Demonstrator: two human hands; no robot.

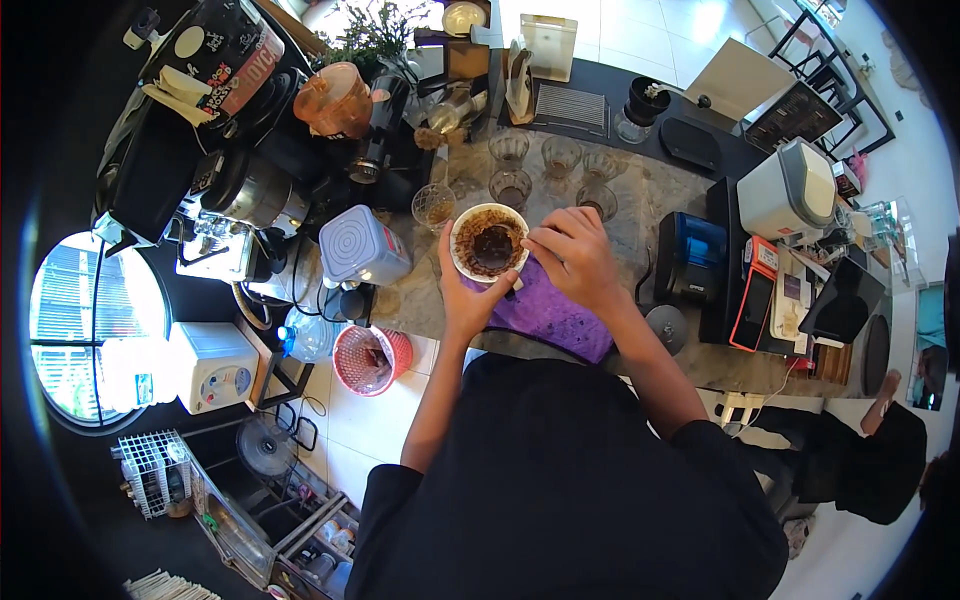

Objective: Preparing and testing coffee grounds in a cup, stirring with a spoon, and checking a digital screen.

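Note:
My left hand (466,300) is wrapped round a white cup (487,268), held above the near edge of the counter. Dark brown liquid pools at the bottom of the cup, and wet coffee grounds coat its inner wall. At the cup's right rim, the fingers of my right hand (577,255) are pinched together; whatever they hold, if anything, is hidden. Beneath both hands lies a purple cloth (560,315). Just left of the cup stands a small glass (436,207) with some brown content.
Several clear glass vessels (510,150) stand beyond my hands on the stone counter (660,185). A lidded white-and-blue container (362,245) is at the left, near a grinder-like machine (250,185). A red basket (373,358) sits on the floor. Rightward is a black-and-blue box (690,255).

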